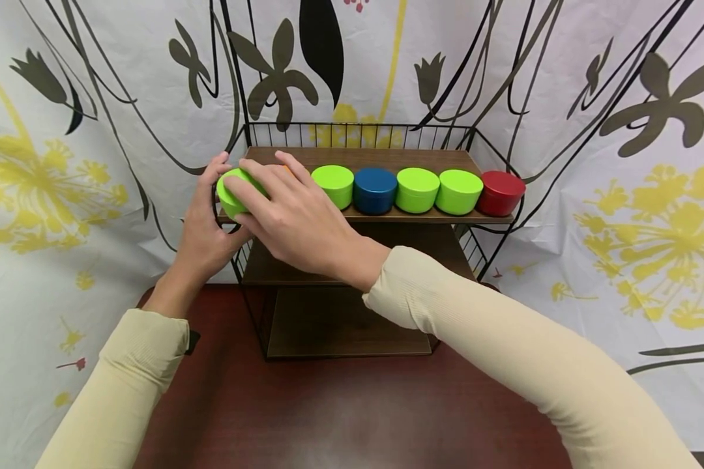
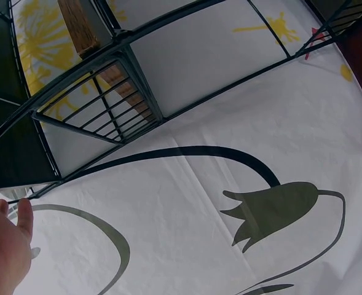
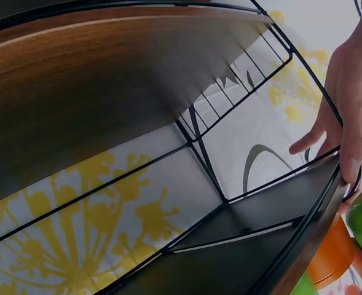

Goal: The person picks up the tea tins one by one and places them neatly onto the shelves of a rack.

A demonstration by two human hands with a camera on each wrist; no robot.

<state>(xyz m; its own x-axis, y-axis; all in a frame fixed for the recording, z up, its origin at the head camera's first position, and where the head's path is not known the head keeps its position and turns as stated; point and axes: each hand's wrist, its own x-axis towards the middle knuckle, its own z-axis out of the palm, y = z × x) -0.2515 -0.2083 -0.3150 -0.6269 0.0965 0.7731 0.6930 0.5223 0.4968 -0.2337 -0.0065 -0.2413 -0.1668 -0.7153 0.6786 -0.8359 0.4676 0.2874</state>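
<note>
My right hand (image 1: 296, 218) reaches across and grips a lime-green round tin (image 1: 234, 195) from above at the left end of the top shelf. The tin is tilted, its lid partly covered by my fingers. My left hand (image 1: 202, 228) holds the left end of the wire-framed shelf rack (image 1: 358, 219), right beside that tin. In the right wrist view its thumb lies at the shelf's edge. Behind my right hand is an orange tin (image 3: 331, 255), mostly hidden in the head view. The left wrist view catches only part of my left hand (image 2: 5, 246).
Along the top shelf to the right stand a green tin (image 1: 332, 185), a blue tin (image 1: 375, 191), two more green tins (image 1: 418, 190) and a red tin (image 1: 500, 193). Lower shelves (image 1: 352, 322) lie beneath. The rack stands on a dark red table (image 1: 352, 410) before a floral curtain (image 1: 563, 260).
</note>
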